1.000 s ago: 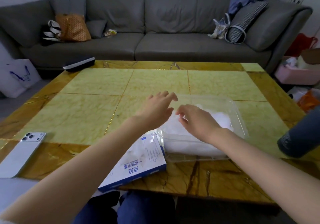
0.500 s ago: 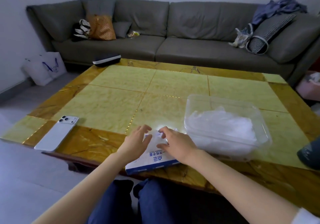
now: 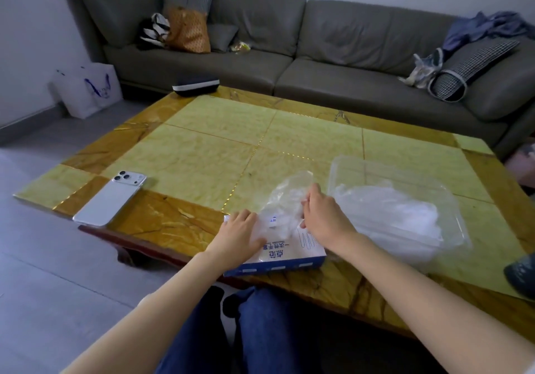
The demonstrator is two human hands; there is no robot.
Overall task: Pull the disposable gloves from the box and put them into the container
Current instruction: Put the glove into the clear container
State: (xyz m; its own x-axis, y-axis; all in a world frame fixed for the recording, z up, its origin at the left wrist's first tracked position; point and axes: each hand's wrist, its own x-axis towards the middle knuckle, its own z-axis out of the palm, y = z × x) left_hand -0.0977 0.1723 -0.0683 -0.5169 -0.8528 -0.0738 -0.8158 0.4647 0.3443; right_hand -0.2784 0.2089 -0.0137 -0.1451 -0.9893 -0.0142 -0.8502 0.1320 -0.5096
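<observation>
Glove (image 3: 289, 197) pinched by right hand (image 3: 325, 220) | box (image 3: 292, 256) under left hand (image 3: 238, 230) | opening hidden

Low table (image 3: 220, 142), yellow-green top w/ amber-brown border. Blue-and-white glove box (image 3: 289, 255) is laid flat at the near edge. Clear plastic container (image 3: 376, 168) is set just right of the box. White phone (image 3: 111, 198) is placed face down well left of the box. Dark case (image 3: 195, 85) w/ white band is seen far behind-left of the box, at the table corner.
</observation>
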